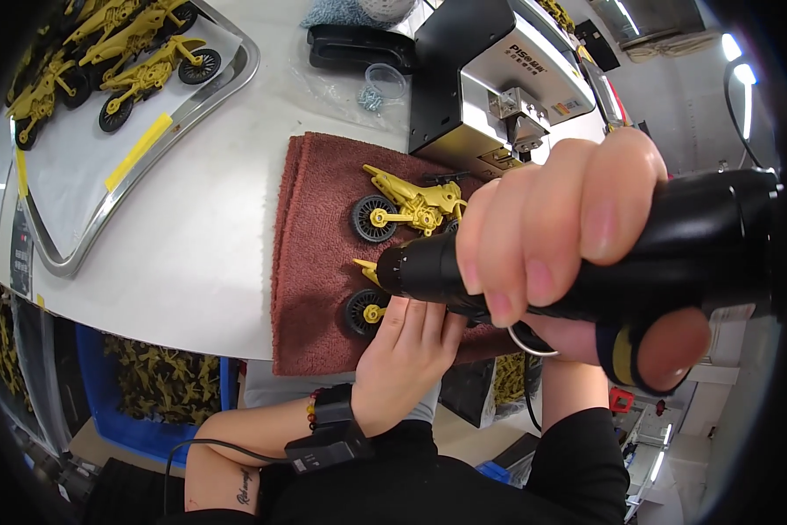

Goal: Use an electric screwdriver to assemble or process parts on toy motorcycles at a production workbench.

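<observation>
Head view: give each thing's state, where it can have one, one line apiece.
Right hand, closed around the black tool
Black tool, held; running or not, cannot tell
Left hand, at the nearer motorbike; grip unclear
Nearer motorbike, partly hidden
Farther motorbike, lying on its side
Brown cloth, spread out
Metal tray, loaded with motorbikes
Blue bin, open, holding yellow parts
</observation>
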The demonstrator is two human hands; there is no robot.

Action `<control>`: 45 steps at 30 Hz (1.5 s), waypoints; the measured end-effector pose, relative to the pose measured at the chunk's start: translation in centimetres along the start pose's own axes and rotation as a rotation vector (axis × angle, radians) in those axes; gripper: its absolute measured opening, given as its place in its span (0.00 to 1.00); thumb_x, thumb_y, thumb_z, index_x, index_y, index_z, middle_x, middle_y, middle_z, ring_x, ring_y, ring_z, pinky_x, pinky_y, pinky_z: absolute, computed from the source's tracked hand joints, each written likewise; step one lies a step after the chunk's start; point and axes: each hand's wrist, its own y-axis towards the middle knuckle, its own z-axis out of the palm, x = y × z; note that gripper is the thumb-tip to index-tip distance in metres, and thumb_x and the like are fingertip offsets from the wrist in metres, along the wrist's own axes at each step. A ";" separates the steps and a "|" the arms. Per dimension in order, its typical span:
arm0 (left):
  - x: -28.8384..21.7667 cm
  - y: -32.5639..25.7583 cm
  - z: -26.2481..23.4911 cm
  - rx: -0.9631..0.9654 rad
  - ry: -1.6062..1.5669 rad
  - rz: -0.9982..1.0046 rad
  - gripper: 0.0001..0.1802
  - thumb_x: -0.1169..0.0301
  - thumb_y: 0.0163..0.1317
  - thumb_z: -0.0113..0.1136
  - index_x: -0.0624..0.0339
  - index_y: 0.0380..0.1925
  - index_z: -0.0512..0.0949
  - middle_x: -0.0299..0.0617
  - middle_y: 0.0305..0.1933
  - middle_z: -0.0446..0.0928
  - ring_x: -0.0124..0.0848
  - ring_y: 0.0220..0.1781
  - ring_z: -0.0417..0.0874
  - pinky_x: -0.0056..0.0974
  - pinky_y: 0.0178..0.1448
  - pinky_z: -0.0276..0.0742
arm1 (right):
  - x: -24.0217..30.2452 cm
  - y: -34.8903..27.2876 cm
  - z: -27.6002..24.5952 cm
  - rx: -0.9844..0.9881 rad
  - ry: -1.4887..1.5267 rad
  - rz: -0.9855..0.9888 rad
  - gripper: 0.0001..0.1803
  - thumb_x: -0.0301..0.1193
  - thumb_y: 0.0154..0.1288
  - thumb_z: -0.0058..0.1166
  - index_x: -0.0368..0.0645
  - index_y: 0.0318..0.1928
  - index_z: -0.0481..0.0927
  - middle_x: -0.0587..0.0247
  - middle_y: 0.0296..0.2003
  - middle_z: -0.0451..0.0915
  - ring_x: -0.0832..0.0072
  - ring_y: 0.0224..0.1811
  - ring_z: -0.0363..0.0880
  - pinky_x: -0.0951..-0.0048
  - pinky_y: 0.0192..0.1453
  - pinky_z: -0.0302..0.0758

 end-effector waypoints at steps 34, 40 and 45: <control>-0.5 2.0 -3.2 0.189 -0.166 0.002 0.53 0.53 0.41 0.72 0.65 0.66 0.60 0.61 0.67 0.59 0.56 0.72 0.56 0.61 0.71 0.49 | 7.0 -9.6 -1.8 -0.480 -0.090 -0.275 0.20 0.42 0.59 0.58 0.44 0.37 0.63 0.62 0.29 0.68 0.73 0.25 0.69 0.70 0.35 0.64; -1.8 4.8 0.1 0.049 -0.187 0.156 0.29 0.69 0.54 0.60 0.66 0.58 0.70 0.49 0.58 0.70 0.47 0.64 0.67 0.54 0.70 0.58 | 6.6 -13.4 -0.9 -0.577 -0.230 -0.270 0.22 0.44 0.58 0.60 0.43 0.37 0.63 0.64 0.27 0.68 0.73 0.22 0.71 0.71 0.31 0.67; -1.9 5.5 1.3 0.022 -0.143 0.166 0.25 0.72 0.52 0.60 0.64 0.53 0.75 0.45 0.52 0.73 0.43 0.57 0.71 0.48 0.65 0.65 | 5.8 -14.5 -1.5 -0.549 -0.213 -0.232 0.23 0.45 0.58 0.61 0.43 0.37 0.64 0.64 0.27 0.70 0.73 0.22 0.72 0.71 0.30 0.69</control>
